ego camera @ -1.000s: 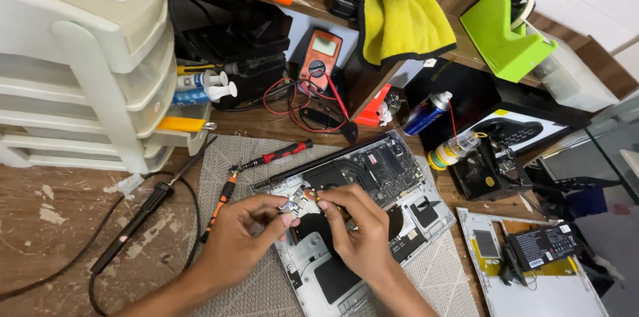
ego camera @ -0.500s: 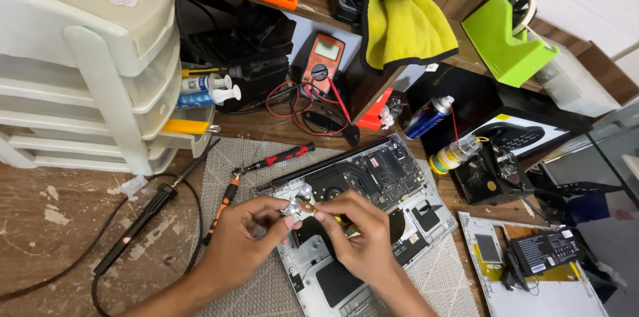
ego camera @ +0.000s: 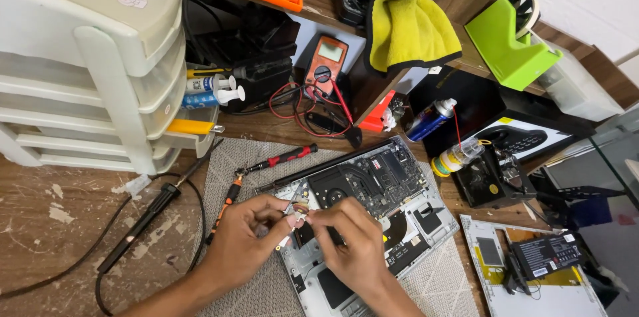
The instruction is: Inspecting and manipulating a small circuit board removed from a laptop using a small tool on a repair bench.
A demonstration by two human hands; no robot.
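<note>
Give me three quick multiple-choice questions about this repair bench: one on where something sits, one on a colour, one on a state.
1. Where is the multimeter?
A. beyond the opened laptop
B. inside a drawer
C. on the floor

2. What colour is the tape dispenser?
A. red
B. green
C. white

3. What are the left hand and right hand doing?
A. resting flat, apart
B. pinching a small part together
C. gripping the spray can

Answers: A, it leans behind the laptop; B, its body is bright green; B, both hands' fingers meet on it above the laptop.

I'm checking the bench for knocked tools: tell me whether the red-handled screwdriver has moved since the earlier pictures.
No. The red-handled screwdriver lies on the grey mat at the same slant as before, just above the opened laptop and below the multimeter; only the camera shifted.
</note>
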